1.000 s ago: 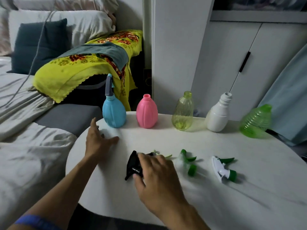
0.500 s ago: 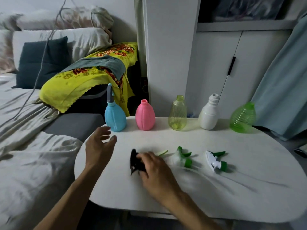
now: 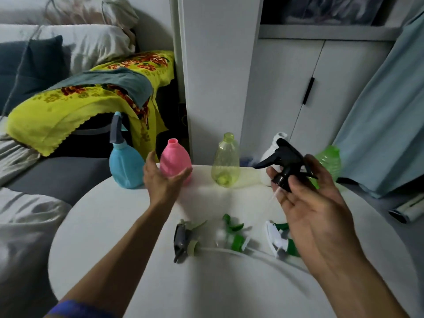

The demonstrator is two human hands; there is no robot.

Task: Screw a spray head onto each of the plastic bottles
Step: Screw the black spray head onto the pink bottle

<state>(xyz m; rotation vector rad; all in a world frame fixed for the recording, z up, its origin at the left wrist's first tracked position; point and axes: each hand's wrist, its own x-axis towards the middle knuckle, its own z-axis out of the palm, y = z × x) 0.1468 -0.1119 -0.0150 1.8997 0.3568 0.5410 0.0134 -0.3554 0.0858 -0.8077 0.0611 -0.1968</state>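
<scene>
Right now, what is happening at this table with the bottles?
A person is fitting spray heads onto plastic bottles. The right hand holds a black spray head above the table, while the open left hand reaches for the pink bottle. Only the blue bottle has its head on. Three heads lie loose.

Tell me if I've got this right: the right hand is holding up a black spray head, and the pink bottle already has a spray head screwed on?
Not quite. In the head view the pink bottle has a bare, open neck; it is the blue bottle that already carries a spray head. The rest holds: the right hand does hold up the black spray head.
</scene>
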